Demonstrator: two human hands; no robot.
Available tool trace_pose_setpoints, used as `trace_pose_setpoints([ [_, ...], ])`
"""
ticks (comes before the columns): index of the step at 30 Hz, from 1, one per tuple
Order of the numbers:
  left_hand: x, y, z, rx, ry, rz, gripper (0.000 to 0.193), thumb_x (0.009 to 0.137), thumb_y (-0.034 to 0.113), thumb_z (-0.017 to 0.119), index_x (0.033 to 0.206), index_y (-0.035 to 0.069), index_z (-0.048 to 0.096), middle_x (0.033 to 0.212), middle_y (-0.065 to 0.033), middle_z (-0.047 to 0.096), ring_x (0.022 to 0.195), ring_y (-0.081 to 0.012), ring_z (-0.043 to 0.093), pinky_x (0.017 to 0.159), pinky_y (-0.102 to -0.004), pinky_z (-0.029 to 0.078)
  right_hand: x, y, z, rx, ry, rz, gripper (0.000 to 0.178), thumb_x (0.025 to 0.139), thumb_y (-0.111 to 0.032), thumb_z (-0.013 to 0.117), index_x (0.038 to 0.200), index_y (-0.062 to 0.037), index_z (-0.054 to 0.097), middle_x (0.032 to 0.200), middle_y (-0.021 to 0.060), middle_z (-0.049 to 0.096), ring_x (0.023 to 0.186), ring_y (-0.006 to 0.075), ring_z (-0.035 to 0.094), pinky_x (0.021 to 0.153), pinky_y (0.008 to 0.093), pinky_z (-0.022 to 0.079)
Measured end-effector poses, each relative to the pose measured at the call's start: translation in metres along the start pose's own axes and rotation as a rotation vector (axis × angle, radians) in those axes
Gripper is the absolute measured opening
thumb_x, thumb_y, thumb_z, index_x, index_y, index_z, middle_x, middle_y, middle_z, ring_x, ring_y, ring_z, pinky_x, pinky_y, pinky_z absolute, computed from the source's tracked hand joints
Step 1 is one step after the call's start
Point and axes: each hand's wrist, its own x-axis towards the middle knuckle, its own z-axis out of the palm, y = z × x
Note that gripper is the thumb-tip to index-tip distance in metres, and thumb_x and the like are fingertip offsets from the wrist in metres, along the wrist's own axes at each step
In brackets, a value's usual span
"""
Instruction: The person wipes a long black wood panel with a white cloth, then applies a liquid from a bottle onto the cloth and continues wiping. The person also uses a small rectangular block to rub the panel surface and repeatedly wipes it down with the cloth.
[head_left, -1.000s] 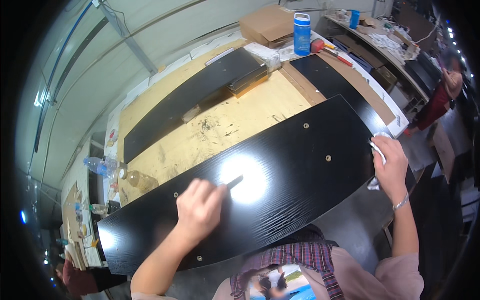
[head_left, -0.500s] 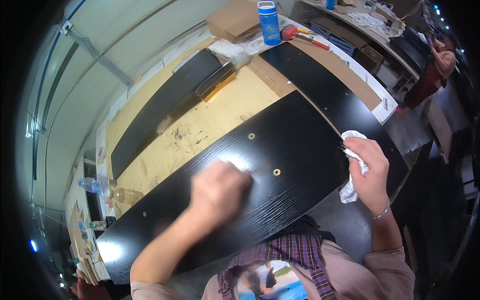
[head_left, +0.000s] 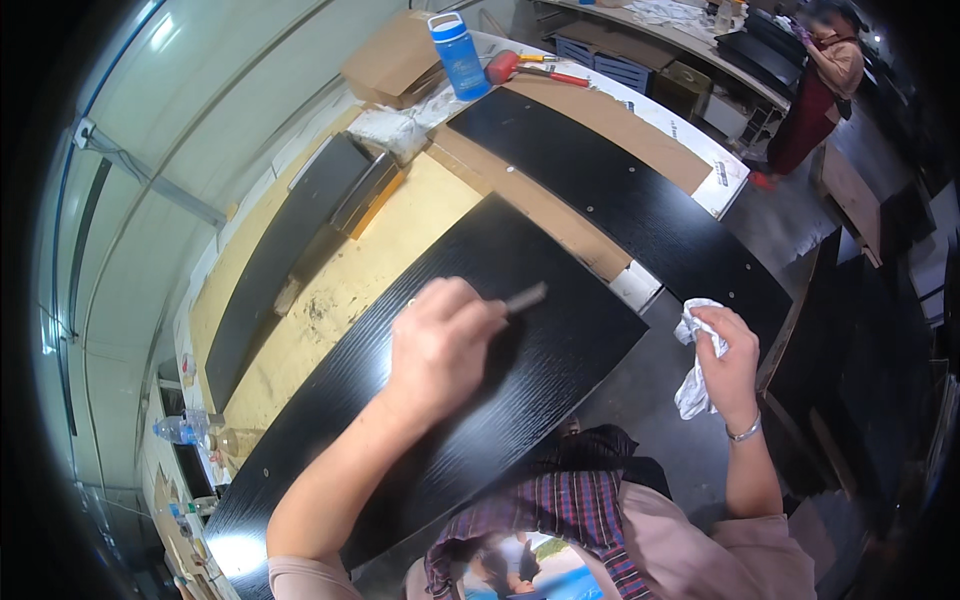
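Note:
A long black wood-grain panel (head_left: 560, 365) with a curved edge lies across the table in front of me. Over its middle, my left hand (head_left: 438, 345) is closed around a short, flat grey strip (head_left: 527, 298), whose free end points right above the surface; its exact kind I cannot make out. Off the panel's right end, my right hand (head_left: 728, 362) grips a crumpled white cloth (head_left: 693, 392). A small round metal fitting (head_left: 266, 471) sits in the panel's left part. The surface under my left hand is hidden.
A second black panel (head_left: 620, 205) lies on cardboard beyond. Another curved dark piece (head_left: 285, 245) stands on edge at left, beside a small box (head_left: 372, 200). At the back are a blue bottle (head_left: 458, 62), a red mallet (head_left: 503, 67) and a carton (head_left: 395, 65). A co-worker (head_left: 822, 85) stands far right.
The view has shifted. A wider gap shows between the two panels. My left hand's grey strip has come into sight, and the right hand with the cloth is now apart from the near panel's end.

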Motion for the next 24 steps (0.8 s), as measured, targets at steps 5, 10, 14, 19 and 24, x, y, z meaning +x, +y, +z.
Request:
trace_pose_setpoints([
  [5,0.013,0.032,0.009,-0.024,-0.095,0.137,0.016,0.070,-0.004,0.075,0.084,0.003,0.075,0.077,-0.0080,0.060,0.068,-0.0250,0.062,0.057,-0.0368,0.052,-0.010,0.009,-0.002,-0.027,-0.030,0.055,0.028,0.080,0.006,0.062,0.105,0.0040,0.074,0.105,0.0179,0.074,0.101,0.0326,0.071,0.092,0.0375,0.054],
  [10,0.033,-0.021,0.021,0.191,0.070,-0.063,0.012,0.074,-0.003,0.077,0.085,0.001,0.074,0.077,-0.0106,0.060,0.070,-0.0271,0.063,0.059,-0.0396,0.052,-0.015,0.020,-0.005,-0.056,-0.030,0.043,0.026,0.080,0.002,0.067,0.104,-0.0020,0.076,0.107,0.0126,0.075,0.098,0.0320,0.071,0.087,0.0385,0.056],
  [14,0.032,0.007,0.025,0.095,0.016,0.075,0.013,0.073,-0.004,0.076,0.085,0.002,0.075,0.079,-0.0095,0.060,0.070,-0.0270,0.063,0.059,-0.0390,0.052,-0.021,0.034,-0.003,-0.043,-0.007,0.049,0.026,0.079,0.001,0.068,0.104,-0.0022,0.076,0.106,0.0126,0.075,0.097,0.0321,0.071,0.087,0.0384,0.056],
  [19,0.041,-0.040,0.018,0.290,0.120,-0.082,0.009,0.076,-0.002,0.076,0.084,0.002,0.074,0.077,-0.0112,0.059,0.070,-0.0284,0.063,0.059,-0.0402,0.052,-0.020,0.029,-0.003,-0.052,-0.049,0.015,0.026,0.079,0.000,0.068,0.103,-0.0035,0.077,0.106,0.0121,0.076,0.096,0.0318,0.071,0.086,0.0386,0.057],
  [24,0.029,0.022,0.017,0.104,-0.035,-0.013,0.012,0.074,-0.002,0.075,0.085,0.003,0.074,0.077,-0.0089,0.059,0.069,-0.0263,0.064,0.057,-0.0383,0.053,-0.027,0.040,0.000,-0.047,-0.034,0.055,0.027,0.078,-0.001,0.069,0.103,-0.0051,0.078,0.105,0.0112,0.076,0.095,0.0311,0.071,0.085,0.0386,0.057],
])
